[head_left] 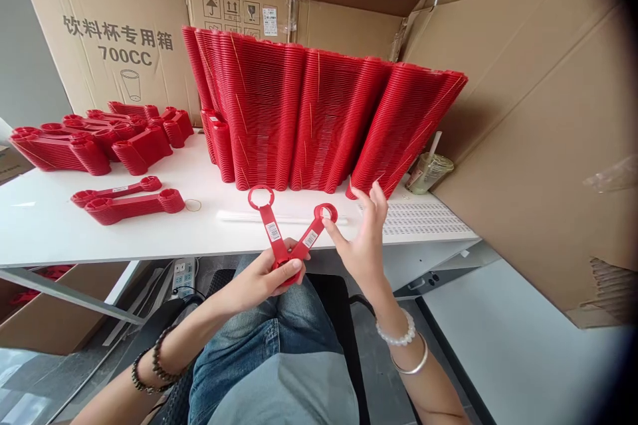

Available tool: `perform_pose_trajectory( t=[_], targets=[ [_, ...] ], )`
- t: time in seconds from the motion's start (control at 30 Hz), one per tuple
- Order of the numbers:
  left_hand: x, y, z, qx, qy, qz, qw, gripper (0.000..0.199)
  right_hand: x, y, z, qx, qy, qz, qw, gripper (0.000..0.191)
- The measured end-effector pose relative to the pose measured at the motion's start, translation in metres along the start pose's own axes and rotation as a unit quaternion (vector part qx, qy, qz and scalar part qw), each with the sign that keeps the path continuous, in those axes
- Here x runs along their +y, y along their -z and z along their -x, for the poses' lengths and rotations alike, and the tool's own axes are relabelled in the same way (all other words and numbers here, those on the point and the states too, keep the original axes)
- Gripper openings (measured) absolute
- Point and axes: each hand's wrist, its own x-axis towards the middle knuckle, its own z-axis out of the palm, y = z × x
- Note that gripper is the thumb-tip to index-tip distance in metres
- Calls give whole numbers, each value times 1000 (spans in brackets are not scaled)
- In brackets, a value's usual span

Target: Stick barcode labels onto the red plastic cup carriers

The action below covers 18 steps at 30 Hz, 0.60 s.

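My left hand (276, 272) is closed around the lower ends of flat red plastic strips with ring ends. They fan out in a V above the table's front edge. The left strip (268, 218) shows a single thin ring and a white barcode label. Leaning right, the other strip (313, 234) has a barcode label too, and its ring end looks thicker, like several layered together. My right hand (366, 246) is raised beside it with fingers spread. Its thumb tip is at that ring; whether it touches cannot be made out.
Tall stacks of red strips (264, 113) stand at the back of the white table (40, 232). Bundled strips (142, 149) lie at left, with a smaller bundle (134, 206) and a rubber band (193, 205) nearer. A drink cup (428, 174), label sheet (423, 219) and cardboard walls (523, 113) are right.
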Motion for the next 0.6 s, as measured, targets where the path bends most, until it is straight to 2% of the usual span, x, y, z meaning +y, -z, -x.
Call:
perform_pose_trajectory(
  t=[0.17,0.23,0.33,0.5,0.6],
  targets=[
    [-2,-2,-1,12,12,-43,999,39,9,2,-4,12,-22,-44,999,51],
    [-4,-1,-1,21,7,-88,996,35,12,4,-6,24,-21,-52,998,45],
    [-7,3,-3,43,-5,-170,985,28,12,10,-9,44,-12,-25,999,49],
    [-12,5,-7,60,5,-277,959,14,-7,17,-5,96,34,71,992,53],
    [-15,1,-5,15,15,-349,937,10,-18,18,-2,93,50,59,993,52]
  ],
)
